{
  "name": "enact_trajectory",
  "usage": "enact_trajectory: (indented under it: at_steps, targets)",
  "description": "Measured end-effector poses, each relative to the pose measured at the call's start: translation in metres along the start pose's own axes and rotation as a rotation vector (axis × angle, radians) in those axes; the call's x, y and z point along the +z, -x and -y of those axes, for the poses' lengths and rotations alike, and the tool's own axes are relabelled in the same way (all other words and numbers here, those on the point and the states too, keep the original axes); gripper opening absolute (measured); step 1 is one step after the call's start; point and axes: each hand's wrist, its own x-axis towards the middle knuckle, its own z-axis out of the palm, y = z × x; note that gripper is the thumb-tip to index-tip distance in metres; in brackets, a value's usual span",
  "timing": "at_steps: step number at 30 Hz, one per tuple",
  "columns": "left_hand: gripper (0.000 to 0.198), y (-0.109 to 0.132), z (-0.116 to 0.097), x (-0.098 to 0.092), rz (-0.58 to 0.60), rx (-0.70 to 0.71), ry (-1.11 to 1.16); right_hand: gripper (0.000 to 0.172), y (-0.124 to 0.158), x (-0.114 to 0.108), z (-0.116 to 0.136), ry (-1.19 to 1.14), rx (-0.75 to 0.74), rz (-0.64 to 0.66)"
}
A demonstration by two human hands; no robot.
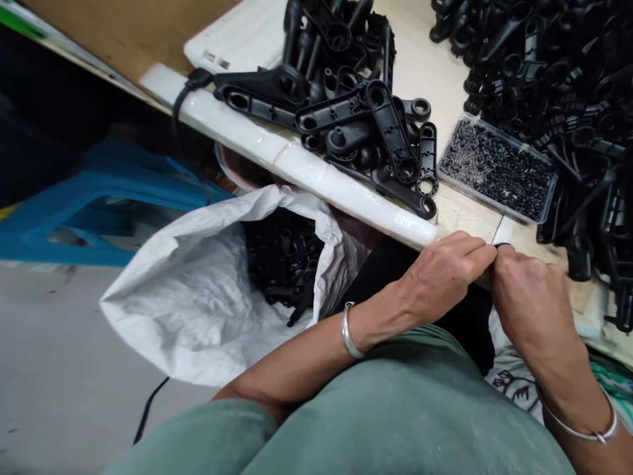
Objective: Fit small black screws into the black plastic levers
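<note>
My left hand (442,277) and my right hand (531,300) meet at the table's front edge, both with fingers closed. Between their fingertips shows a small black part (502,245), mostly hidden, so which hand grips it is unclear in detail; both touch it. Just beyond the hands lies a clear plastic box (494,168) full of tiny dark pieces. Left of that box, black plastic arms (390,128) with ringed ends are heaped on the table.
A larger pile of black parts (558,72) covers the table's right side. Below the padded white edge (306,168), an open white sack (192,297) holds black parts. A blue stool (99,198) stands at the left.
</note>
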Motion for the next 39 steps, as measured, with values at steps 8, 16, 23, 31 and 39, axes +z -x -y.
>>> enact_trajectory:
  at_steps: [8,16,23,31,39]
  targets:
    - [0.020,0.000,0.003,0.007,-0.051,-0.047,0.026,0.022,-0.007,0.014,-0.022,-0.318,0.048,-0.034]
    - [0.010,0.001,0.002,0.007,-0.172,-0.069,0.076,0.043,0.011,0.045,-0.042,-1.574,0.414,0.022]
    - [0.012,0.004,-0.007,0.018,-0.283,-0.099,0.064,0.047,0.019,0.045,-0.016,-1.801,0.645,-0.074]
    - [0.013,-0.004,-0.001,0.017,-0.141,-0.081,0.040,0.042,0.019,0.054,-0.032,-1.820,0.646,-0.118]
    - [0.013,-0.009,-0.001,0.018,-0.096,-0.071,0.008,0.040,0.016,0.058,-0.035,-1.653,0.577,-0.160]
